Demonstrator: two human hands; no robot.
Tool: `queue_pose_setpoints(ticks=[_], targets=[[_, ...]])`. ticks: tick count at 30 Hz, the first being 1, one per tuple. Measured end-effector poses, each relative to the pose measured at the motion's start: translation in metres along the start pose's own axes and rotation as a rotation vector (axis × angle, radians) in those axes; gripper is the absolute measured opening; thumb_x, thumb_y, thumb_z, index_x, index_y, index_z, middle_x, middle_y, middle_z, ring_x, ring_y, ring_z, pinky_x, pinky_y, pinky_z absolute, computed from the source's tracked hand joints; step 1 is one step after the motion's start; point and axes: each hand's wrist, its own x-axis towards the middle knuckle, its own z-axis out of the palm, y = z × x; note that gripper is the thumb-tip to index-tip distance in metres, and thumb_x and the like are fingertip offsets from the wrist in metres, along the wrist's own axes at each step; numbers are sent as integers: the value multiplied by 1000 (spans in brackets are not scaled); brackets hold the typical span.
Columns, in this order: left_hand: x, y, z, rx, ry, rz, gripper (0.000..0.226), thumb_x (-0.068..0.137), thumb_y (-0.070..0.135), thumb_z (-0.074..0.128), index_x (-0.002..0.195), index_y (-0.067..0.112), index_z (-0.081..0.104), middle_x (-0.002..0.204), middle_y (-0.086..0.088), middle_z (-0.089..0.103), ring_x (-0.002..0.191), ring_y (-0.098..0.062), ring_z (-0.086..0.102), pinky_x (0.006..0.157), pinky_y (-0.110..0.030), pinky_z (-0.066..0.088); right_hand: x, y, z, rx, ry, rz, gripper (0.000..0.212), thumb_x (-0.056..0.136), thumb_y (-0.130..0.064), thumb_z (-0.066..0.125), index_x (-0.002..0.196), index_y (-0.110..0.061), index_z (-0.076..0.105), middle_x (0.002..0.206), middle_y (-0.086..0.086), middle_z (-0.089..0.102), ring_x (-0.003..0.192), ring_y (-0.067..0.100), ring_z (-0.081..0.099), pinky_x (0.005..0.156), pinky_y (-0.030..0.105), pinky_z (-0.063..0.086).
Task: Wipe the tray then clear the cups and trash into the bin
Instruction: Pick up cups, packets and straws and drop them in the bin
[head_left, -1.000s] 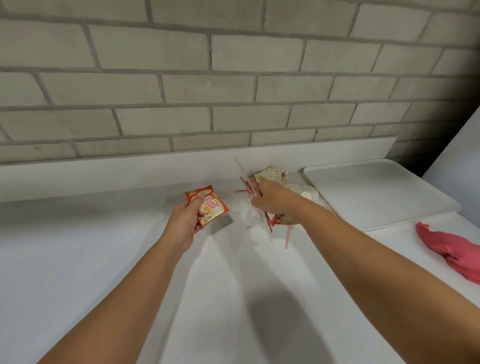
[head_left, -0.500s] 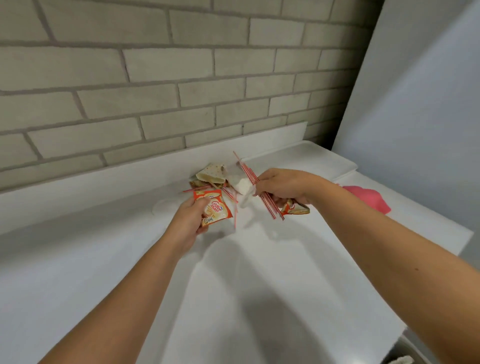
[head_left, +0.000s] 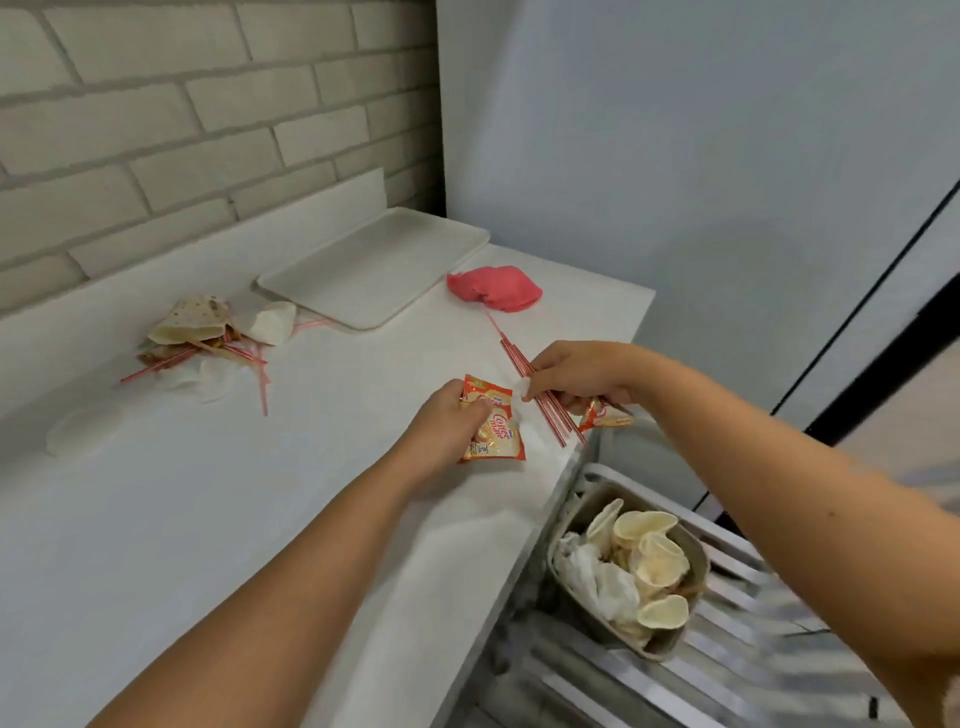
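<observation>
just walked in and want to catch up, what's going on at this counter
A person is clearing trash from the white counter. The left hand holds a creamer sachet; the right hand grips red striped straws and a second sachet near the counter edge. The bin below already holds crushed cups and tissue. The tray sits bare, a pink cloth beside it. A pile of flattened cups and straws is not yet cleared.

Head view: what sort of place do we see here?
Probably a café or canteen counter: a white serving tray, a bin holding used paper cups, and a creamer sachet with striped straws.
</observation>
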Motion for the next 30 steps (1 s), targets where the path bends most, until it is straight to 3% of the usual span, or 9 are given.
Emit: queue_pose_setpoints(ticks=[4,8,11,14,17,20,22,26,30], targets=[[7,4,62,210,-51,43,23,96,18,45,115,5,49,115,-12,61,95,-23,60,75,-32,49,-20,62,-3,85,-40,54,10,93,-12,54,97,-4,58,63,1,46,41,3,39,40,14,37],[10,2,126,410,-106,33,33,97,18,41,128,6,41,120,-12,56,103,-25,57,75,-27,42,-31,121,1,65,18,94,18,93,-10,49,75,-9,52,57,-1,42,47,10,37,43,17,35],[14,-11,166,516,-101,56,32,94,17,42,126,10,44,121,-11,57,106,-27,56,86,-30,45,-30,157,7,39,73,121,14,91,-7,48,78,-7,51,60,1,46,49,11,40,46,19,36],[16,-30,194,537,-140,-94,32,96,16,41,127,5,41,127,-15,53,115,-30,52,88,-31,41,-25,191,18,87,83,152,14,89,-6,49,76,-10,54,64,2,51,52,11,44,49,21,38],[20,-54,210,549,-153,-216,33,97,16,41,126,0,40,129,-20,51,117,-33,51,90,-34,41,-23,219,32,122,67,157,6,88,-10,52,90,-12,57,70,0,52,55,10,45,52,21,40],[26,-76,220,542,-144,-299,36,98,16,40,129,-1,37,130,-21,51,118,-34,51,90,-34,41,-28,239,47,106,24,136,16,90,-10,53,104,-7,60,76,1,55,60,9,48,53,19,41],[32,-88,227,536,-121,-328,37,98,15,40,131,0,37,130,-22,51,118,-35,51,91,-36,42,-31,252,55,66,29,114,19,90,-11,54,106,-4,61,86,6,58,71,14,53,63,23,44],[44,-102,241,506,-66,-273,31,96,16,44,124,4,46,123,-19,56,112,-35,55,93,-40,46,-34,278,67,9,31,98,23,91,-14,56,113,-11,63,110,6,63,98,19,58,91,33,49],[54,-107,259,515,-60,-206,25,95,22,49,111,4,52,116,-17,58,106,-32,55,85,-37,45,-32,295,70,-20,120,90,26,93,-14,55,118,-10,61,116,6,62,105,21,57,88,28,43]])
